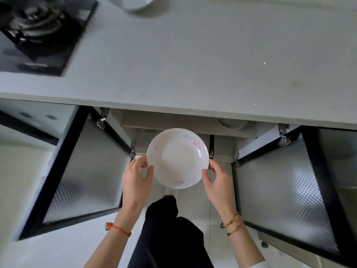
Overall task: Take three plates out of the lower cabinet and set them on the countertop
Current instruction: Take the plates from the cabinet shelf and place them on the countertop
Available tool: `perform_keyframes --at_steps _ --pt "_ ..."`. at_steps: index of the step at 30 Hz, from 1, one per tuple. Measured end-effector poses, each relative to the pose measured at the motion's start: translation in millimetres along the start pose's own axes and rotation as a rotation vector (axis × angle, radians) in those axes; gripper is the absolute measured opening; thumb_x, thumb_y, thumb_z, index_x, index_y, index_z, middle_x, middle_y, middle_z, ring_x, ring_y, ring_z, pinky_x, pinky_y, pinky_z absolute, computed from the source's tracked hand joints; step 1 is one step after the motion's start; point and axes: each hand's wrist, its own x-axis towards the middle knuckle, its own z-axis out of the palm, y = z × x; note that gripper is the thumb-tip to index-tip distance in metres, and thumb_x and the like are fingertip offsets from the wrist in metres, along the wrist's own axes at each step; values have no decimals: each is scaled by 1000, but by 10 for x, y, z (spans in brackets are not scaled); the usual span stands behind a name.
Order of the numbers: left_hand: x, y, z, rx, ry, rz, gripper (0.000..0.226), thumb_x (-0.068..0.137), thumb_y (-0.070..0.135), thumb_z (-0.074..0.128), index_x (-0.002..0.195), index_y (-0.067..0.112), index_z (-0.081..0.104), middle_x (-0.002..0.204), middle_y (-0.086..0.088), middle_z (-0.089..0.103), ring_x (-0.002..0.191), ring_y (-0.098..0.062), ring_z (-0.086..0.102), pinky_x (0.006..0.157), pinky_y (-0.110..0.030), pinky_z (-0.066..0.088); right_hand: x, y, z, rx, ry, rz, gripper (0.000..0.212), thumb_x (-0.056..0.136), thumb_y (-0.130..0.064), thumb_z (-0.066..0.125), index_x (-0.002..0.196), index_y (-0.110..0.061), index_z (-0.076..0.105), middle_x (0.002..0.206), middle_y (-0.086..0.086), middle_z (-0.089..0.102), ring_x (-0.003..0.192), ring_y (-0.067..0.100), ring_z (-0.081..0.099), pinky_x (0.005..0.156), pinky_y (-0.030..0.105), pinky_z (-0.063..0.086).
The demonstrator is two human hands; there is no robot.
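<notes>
Left hand (136, 178), right hand (217, 179) — fingers clamp plate (177, 158) rim, below countertop (193, 70) edge, between open doors.

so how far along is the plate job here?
Done: both frosted-glass cabinet doors are open. A white dish sits at the far edge of the grey countertop, too cropped to tell whether it is one of the three. In hand: left hand and right hand grip a white floral-print plate below the counter edge. Left: set it down and fetch the rest; more crockery shows inside.
</notes>
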Motion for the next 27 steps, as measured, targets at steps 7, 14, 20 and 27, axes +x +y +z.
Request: perform_keyframes --at_steps 7,14,20,27 --pt "-295 669 -605 -22 47 30 22 87 16 63 107 24 69 93 12 68 94 -11 57 83 -21 39 -268 -584 -649 -3 19 -57 30 93 -24 58 122 -18 61 115 -4 66 108 12 61 91 31 53" --pt "-333 1302 -999 -35 94 84 23 87 16 64 108 23 69 92 11 68 91 -10 59 80 -18 39 -280 -1074 -1195 23 44 -146 29 92 -22 58 121 -20 62 111 -6 67 106 12 60 91 30 52" --pt "-164 1747 -1147 -83 123 153 23 85 15 64 108 20 70 89 15 64 87 -10 60 78 -17 43 -58 -1348 -1537 52 100 -203 25 91 -19 59 115 -19 64 106 -6 69 99 11 63 90 33 53" --pt "334 2072 -1082 -127 118 159 25 88 19 64 112 17 69 89 12 62 84 -8 60 76 -20 44 443 -1567 -1714 25 108 -213 22 92 -20 57 112 -18 65 103 -6 69 97 12 62 87 27 48"
